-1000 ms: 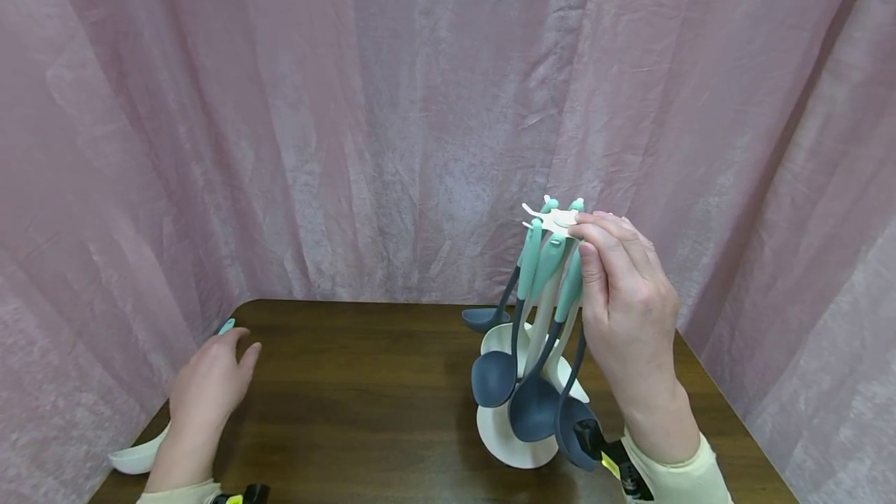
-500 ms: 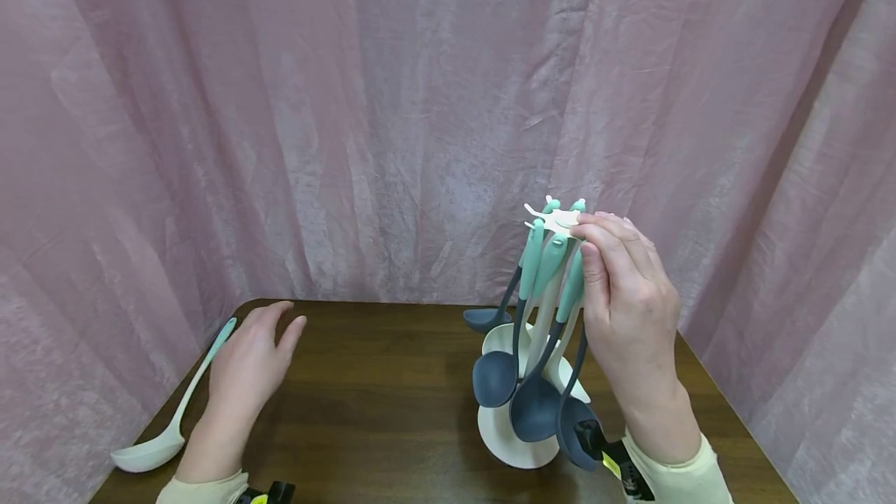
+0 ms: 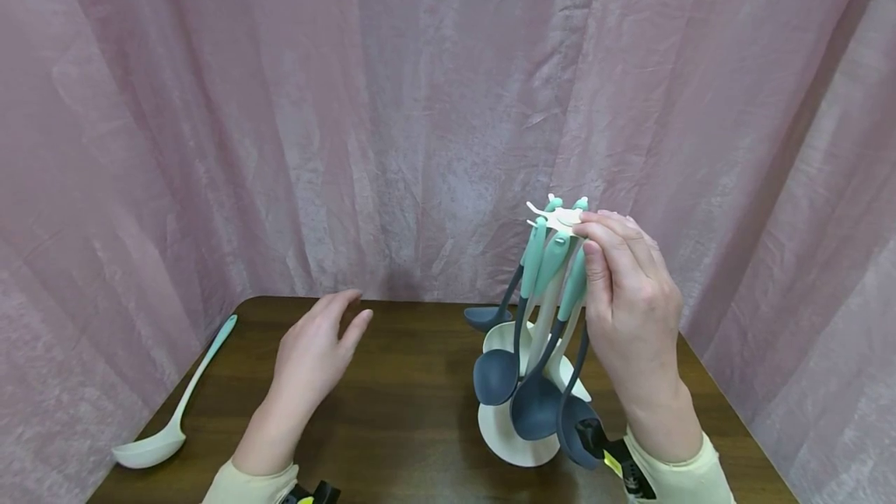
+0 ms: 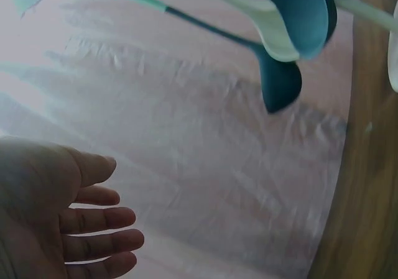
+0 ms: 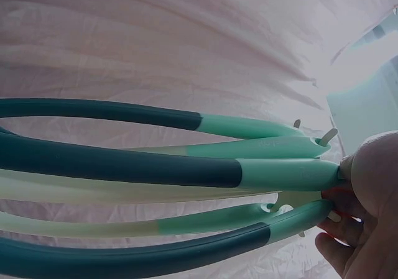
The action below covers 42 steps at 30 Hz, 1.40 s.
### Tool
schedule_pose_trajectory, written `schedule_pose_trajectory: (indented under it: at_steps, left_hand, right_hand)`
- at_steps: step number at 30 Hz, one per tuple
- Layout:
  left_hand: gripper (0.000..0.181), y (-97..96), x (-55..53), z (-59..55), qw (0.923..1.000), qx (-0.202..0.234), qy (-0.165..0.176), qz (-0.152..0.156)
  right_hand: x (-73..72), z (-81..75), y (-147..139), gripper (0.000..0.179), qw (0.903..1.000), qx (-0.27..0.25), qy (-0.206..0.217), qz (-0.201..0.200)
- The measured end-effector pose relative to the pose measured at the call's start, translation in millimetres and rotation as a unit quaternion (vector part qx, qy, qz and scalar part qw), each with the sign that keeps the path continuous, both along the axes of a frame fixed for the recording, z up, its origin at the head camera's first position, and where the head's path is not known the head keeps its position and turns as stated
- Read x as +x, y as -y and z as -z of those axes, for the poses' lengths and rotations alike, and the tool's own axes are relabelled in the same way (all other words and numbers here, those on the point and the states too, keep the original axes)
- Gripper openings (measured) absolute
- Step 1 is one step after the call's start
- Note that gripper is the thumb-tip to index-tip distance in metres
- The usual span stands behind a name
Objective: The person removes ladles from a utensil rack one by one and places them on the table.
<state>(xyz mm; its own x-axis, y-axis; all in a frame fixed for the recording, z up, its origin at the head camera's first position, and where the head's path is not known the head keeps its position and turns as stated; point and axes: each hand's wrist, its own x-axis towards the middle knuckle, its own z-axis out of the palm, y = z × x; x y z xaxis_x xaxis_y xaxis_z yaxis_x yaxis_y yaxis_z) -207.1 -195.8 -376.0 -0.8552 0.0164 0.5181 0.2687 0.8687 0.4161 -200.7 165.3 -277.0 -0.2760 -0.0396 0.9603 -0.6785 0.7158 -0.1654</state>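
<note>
My right hand (image 3: 633, 294) pinches the edge of the white hooked top (image 3: 562, 219) of a utensil stand. Several utensils with mint handles hang from it, among them a dark blue ladle (image 3: 536, 411) and a dark, shallow spoon (image 3: 495, 376). In the right wrist view, the fingers of my right hand (image 5: 357, 223) reach past the handle ends to the hooks. My left hand (image 3: 311, 348) is over the middle-left of the table, fingers relaxed and apart, holding nothing. A cream ladle with a mint handle tip (image 3: 152, 448) lies to its left.
The stand's round white base (image 3: 514, 449) rests on the brown wooden table (image 3: 413, 411). Pink curtains (image 3: 420, 123) hang close behind the table and along its sides. The cream ladle lies along the left table edge.
My left hand has moved right, from over the cream ladle to the middle-left of the table, leaving the ladle lying in full view. The right hand keeps its place on the stand.
</note>
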Motion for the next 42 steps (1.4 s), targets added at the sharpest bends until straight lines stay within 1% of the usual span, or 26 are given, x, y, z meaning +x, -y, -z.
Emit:
schedule_pose_trajectory:
  at_steps: [8, 22, 30, 36, 42]
  left_hand:
    - [0.036, -31.6, -1.2, -0.9, 0.9986, 0.018, -0.028, 0.041]
    - [0.035, -73.3, 2.5, 0.7, 0.9928, 0.051, -0.034, 0.103]
    - [0.034, -97.5, 5.2, -0.7, 0.9867, 0.054, -0.033, 0.150]
    - [0.035, -110.8, 7.2, -0.5, 0.9829, 0.060, -0.035, 0.171]
    - [0.035, -122.2, 8.5, -2.6, 0.9782, 0.067, -0.040, 0.192]
  right_hand:
    - [-0.3, -0.8, 0, 0.022, 1.0000, 0.002, -0.001, 0.000]
    - [0.2, 1.5, -3, 0.023, 1.0000, 0.002, 0.005, 0.006]
    - [0.9, 0.8, -3, 0.022, 1.0000, 0.001, 0.001, 0.003]
    - [2.2, 0.4, -4, 0.022, 1.0000, 0.001, 0.003, 0.003]
    - [3.4, 0.0, -6, 0.022, 1.0000, -0.003, 0.004, 0.005]
